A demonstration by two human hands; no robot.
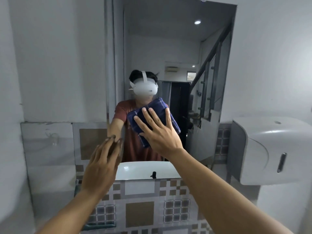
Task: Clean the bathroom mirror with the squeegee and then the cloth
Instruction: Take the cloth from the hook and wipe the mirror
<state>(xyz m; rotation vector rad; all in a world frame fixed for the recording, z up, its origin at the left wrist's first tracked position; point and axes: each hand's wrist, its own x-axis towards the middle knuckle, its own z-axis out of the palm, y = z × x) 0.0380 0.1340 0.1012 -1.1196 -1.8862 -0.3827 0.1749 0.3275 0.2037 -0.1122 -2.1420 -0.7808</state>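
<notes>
The tall bathroom mirror (177, 48) hangs on the wall straight ahead. A folded dark blue checked cloth (157, 107) lies flat against the glass at mid height. My right hand (158, 130) presses on it with fingers spread wide. My left hand (101, 164) rests with its fingertips on the mirror's lower left edge, fingers together, holding nothing. The glass reflects a person in a red shirt with a white headset. No squeegee is in view.
A white paper dispenser (270, 152) is mounted on the wall to the right. Below the mirror runs a patterned tile wall (140, 211). A glossy panel (49, 149) covers the wall at left. The mirror's bottom reflects a white sink rim (145, 168).
</notes>
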